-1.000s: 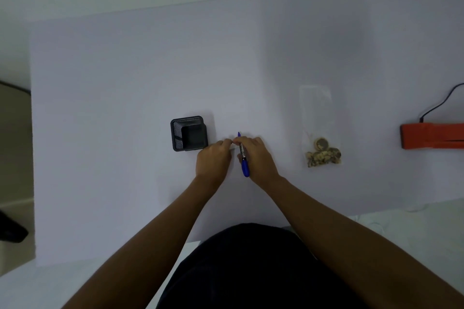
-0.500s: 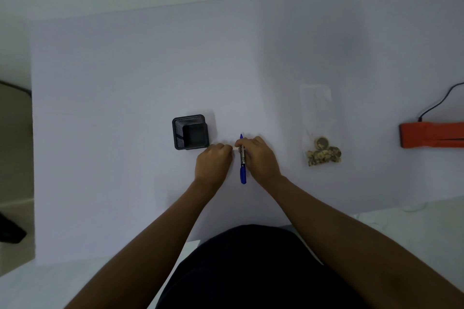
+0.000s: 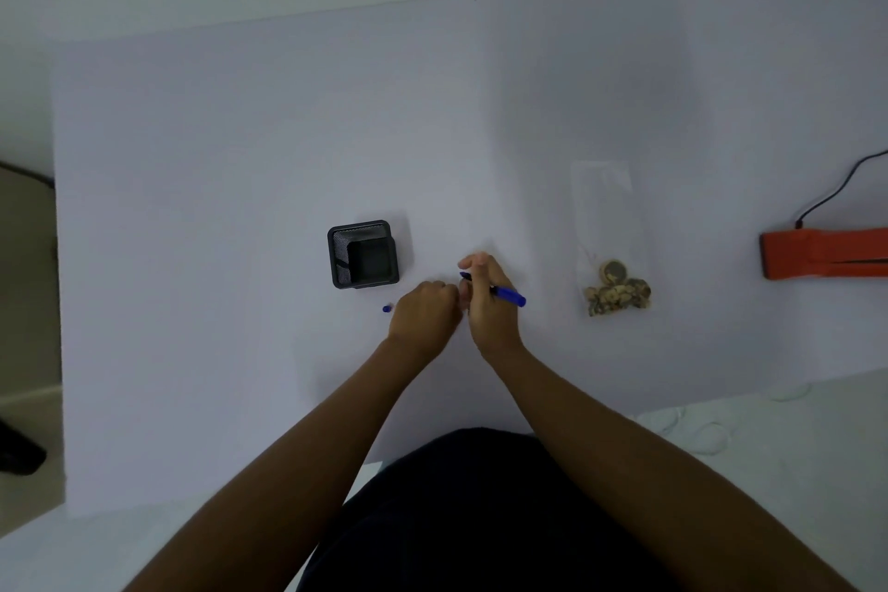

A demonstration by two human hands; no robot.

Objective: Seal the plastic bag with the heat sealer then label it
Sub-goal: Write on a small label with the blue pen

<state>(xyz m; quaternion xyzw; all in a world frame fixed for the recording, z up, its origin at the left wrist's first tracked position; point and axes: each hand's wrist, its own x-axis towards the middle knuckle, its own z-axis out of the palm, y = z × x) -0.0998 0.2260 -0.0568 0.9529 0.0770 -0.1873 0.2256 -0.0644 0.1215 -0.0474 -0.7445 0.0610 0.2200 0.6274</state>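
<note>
My right hand (image 3: 487,303) grips a blue marker (image 3: 509,296), its barrel sticking out to the right and its tip pointing left past my fingers. My left hand (image 3: 423,315) is closed just left of it, and a small blue cap (image 3: 387,308) pokes out at its left side. A clear plastic bag (image 3: 606,226) with several brownish round pieces at its near end lies flat to the right of my hands. The orange heat sealer (image 3: 824,253) sits at the far right edge, its black cable running up and away.
A black mesh pen holder (image 3: 363,253) stands just left of and beyond my hands. The white table (image 3: 288,120) ends at a near edge in front of my body. A dark object (image 3: 19,449) lies on the floor at the left.
The marker has turned from pointing away from me to lying sideways in my right hand. My left hand has pulled apart from it, and the blue cap now shows at its left side.
</note>
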